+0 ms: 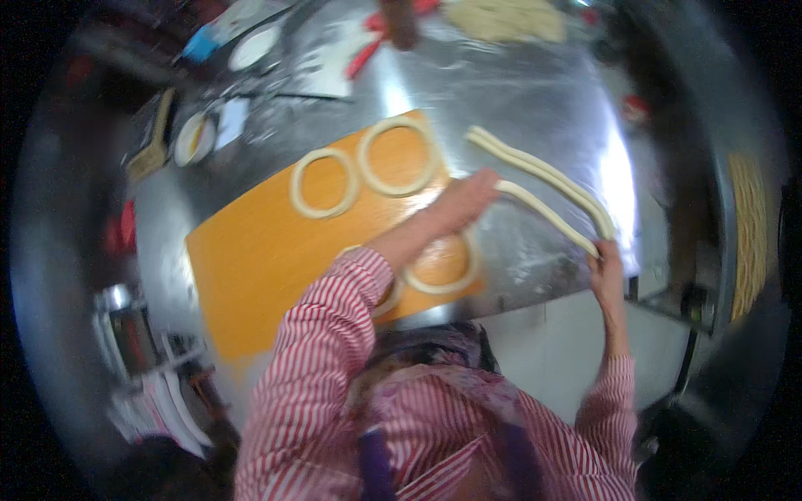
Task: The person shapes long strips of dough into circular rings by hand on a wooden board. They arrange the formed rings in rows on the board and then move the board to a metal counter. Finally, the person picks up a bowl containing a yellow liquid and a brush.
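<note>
A pale dough rope (547,213) stretches between my two hands. My left hand (478,194) closes on its far left end, its fingers blurred by motion. My right hand (606,257) pinches its near right end, close to the near ends of other dough ropes (547,173) lying side by side on the metal table. Dough rings lie on the orange board: one ring (294,185) at the left, a larger ring (362,156) at the back, and a nearer ring (474,269), partly behind my left forearm. Another ring (391,302) is mostly hidden by my left sleeve.
The orange board (259,259) covers the left part of the metal table (501,92). A flat dough mass (505,18) lies at the far edge. Far left are a brush (152,154), a small bowl (195,139) and a white plate (253,48). More dough strands (749,234) lie far right.
</note>
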{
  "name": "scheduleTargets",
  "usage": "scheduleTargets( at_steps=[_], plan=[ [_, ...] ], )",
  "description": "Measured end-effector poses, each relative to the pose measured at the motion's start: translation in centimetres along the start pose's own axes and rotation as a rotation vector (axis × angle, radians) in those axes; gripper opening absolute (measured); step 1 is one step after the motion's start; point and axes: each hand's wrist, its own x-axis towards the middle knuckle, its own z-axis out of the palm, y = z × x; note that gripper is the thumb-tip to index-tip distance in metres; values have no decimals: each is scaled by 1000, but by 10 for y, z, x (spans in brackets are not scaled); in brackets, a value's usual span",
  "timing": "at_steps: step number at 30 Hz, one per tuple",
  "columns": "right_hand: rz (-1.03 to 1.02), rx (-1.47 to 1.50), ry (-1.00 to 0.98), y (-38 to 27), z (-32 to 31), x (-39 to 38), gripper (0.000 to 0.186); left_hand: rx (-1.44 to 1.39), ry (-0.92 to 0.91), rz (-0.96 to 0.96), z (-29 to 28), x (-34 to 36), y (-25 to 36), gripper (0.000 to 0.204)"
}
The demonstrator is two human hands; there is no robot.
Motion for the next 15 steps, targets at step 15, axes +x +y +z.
scheduleTargets(
  at_steps=[15],
  plan=[
    [-597, 9, -291, -379, 195, 39, 24, 488, 582, -245, -222, -361, -174, 22]
  ],
)
